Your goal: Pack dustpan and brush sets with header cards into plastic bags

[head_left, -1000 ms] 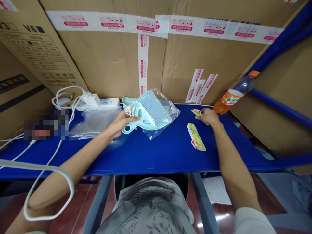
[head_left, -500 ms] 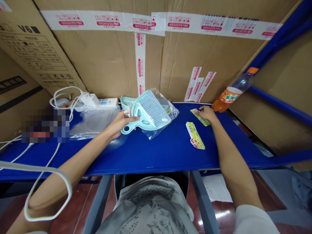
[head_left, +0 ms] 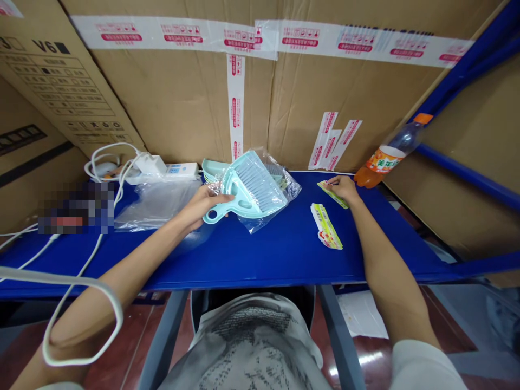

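Observation:
My left hand (head_left: 206,203) is closed on the handle of a light-blue dustpan (head_left: 231,189) with a small brush (head_left: 260,181) nested in it. A clear plastic bag (head_left: 293,187) is partly around the pair, its loose end spreading to the right. Behind them lie more pale green dustpans (head_left: 213,167), partly hidden. At the right, the fingers of my right hand (head_left: 341,187) pinch the upper left part of a yellow-green printed card (head_left: 340,201) that lies on the blue table. Nearer to me is a stack of similar cards (head_left: 326,227).
Flat clear bags (head_left: 162,203) lie left of the dustpan. Beyond them are a power strip (head_left: 182,170) and white cables (head_left: 95,252). An orange-drink bottle (head_left: 390,151) leans at the back right. Cardboard (head_left: 195,108) walls the table's rear.
The fingertips of my right hand have drawn closer together at the card's edge. My left hand and the dustpan stay nearly where they were; the view shifts slightly.

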`<control>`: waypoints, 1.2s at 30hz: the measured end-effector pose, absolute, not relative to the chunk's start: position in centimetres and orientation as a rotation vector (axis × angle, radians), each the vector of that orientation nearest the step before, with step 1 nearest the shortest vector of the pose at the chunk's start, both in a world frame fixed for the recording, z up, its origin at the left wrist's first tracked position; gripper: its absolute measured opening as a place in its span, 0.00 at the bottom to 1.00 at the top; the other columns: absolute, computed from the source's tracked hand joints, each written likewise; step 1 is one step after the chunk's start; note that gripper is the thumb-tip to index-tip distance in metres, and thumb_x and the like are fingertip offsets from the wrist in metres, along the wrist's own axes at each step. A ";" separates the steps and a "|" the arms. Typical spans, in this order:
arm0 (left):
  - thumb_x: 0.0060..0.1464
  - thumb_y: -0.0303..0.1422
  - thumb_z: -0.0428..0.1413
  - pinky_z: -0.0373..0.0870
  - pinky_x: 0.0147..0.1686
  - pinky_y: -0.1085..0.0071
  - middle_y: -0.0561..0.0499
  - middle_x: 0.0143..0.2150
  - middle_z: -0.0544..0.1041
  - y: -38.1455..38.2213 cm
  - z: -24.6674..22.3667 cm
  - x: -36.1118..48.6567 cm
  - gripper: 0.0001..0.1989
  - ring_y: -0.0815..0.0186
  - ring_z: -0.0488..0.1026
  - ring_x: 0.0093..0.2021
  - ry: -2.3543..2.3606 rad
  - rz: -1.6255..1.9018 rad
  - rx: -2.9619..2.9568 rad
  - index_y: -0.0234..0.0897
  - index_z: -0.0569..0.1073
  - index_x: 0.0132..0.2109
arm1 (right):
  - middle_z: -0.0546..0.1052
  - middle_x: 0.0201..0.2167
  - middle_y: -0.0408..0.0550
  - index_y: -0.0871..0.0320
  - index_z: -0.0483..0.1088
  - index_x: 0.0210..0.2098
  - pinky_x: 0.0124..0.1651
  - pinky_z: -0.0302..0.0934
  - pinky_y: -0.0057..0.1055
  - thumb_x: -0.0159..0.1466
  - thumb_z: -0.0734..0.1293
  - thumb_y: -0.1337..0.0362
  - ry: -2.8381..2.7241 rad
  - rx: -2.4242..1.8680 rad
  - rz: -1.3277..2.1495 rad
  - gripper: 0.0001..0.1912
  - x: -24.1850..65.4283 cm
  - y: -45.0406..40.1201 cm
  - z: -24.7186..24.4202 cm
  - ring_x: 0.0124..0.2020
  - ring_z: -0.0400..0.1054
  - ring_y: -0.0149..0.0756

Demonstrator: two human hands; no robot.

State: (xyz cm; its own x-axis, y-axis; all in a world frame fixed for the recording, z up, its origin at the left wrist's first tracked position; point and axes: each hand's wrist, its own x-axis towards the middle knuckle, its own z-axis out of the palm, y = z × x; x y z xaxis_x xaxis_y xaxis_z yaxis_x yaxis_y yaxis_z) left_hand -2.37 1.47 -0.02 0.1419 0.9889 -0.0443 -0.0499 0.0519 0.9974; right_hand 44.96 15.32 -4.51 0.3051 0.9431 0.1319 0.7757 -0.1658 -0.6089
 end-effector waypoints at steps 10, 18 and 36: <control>0.35 0.31 0.74 0.74 0.22 0.70 0.44 0.35 0.84 1.5 0.1 -2.2 0.20 0.63 0.76 0.26 1.108 1.107 1.183 0.32 0.80 0.39 | 0.83 0.29 0.51 0.58 0.78 0.32 0.47 0.72 0.36 0.54 0.71 0.68 -1.526 -1.854 0.458 0.06 45.0 14.5 -3.1 0.39 0.79 0.46; 0.36 0.31 0.74 0.73 0.22 0.70 0.46 0.33 0.83 1.3 0.1 -2.2 0.21 0.63 0.76 0.25 1.099 1.134 1.175 0.32 0.81 0.40 | 0.83 0.33 0.49 0.54 0.79 0.31 0.46 0.70 0.36 0.58 0.68 0.63 -1.750 -1.477 0.449 0.07 44.2 11.2 1.9 0.38 0.77 0.43; 0.35 0.32 0.74 0.71 0.21 0.70 0.44 0.34 0.84 1.2 0.5 -1.9 0.22 0.63 0.76 0.24 1.149 1.144 1.170 0.32 0.80 0.41 | 0.89 0.43 0.50 0.57 0.84 0.50 0.47 0.73 0.35 0.64 0.74 0.57 -2.493 -1.951 0.506 0.18 41.0 7.2 3.7 0.44 0.84 0.46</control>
